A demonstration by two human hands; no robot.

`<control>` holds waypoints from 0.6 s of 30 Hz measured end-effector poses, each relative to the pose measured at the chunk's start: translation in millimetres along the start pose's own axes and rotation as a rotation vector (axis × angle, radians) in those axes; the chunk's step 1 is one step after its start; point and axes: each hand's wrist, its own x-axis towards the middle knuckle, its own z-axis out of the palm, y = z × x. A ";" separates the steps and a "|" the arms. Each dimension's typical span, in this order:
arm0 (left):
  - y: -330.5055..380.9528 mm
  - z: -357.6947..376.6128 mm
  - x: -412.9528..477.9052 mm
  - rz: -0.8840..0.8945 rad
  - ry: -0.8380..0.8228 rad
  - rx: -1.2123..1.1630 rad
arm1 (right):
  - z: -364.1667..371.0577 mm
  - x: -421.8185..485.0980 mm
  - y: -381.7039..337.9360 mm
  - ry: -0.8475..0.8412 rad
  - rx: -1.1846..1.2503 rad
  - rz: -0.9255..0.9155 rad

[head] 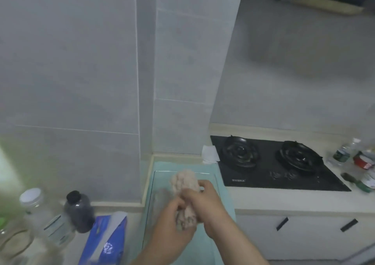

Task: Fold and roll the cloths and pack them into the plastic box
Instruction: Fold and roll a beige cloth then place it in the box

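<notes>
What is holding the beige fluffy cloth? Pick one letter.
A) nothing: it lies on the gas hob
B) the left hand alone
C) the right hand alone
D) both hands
D: the left hand grips the near end of the bunched beige fluffy cloth, and the right hand grips its middle, over the clear plastic box.

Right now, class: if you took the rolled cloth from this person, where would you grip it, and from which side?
Grip the bare far end of the rolled cloth, coming from the wall side above the plastic box. The left hand and right hand wrap its near half, and the roll points away from the person; fingers wrapped around it should keep it rolled.
</notes>
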 end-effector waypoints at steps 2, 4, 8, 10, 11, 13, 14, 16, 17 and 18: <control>-11.5 5.9 15.9 -0.115 -0.104 0.031 | -2.3 27.6 19.4 0.060 -0.098 0.000; -18.5 13.5 33.2 -0.221 -0.120 -0.028 | -2.2 52.7 40.5 0.115 -0.172 0.028; -24.0 28.5 72.3 -0.406 0.128 -0.182 | 3.4 93.1 77.3 0.202 -0.306 0.048; -34.9 39.3 98.3 -0.484 0.159 -0.273 | 10.2 111.1 94.8 0.205 -0.348 0.039; -41.7 44.0 109.9 -0.536 0.132 -0.331 | 14.5 120.9 105.2 0.192 -0.362 0.029; -53.5 49.9 132.0 -0.646 0.180 -0.493 | 24.0 137.2 123.9 0.142 -0.340 0.038; -61.3 51.4 141.6 -0.688 0.238 -0.539 | 27.5 141.5 127.7 0.123 -0.304 0.057; -81.4 52.5 159.7 -0.704 0.291 -0.542 | 33.8 149.0 129.4 0.067 -0.184 0.101; -94.8 53.6 167.6 -0.736 0.282 -0.533 | 35.1 152.4 128.8 0.034 -0.119 0.112; -97.8 53.1 170.9 -0.759 0.283 -0.520 | 36.2 157.0 128.4 0.004 -0.062 0.128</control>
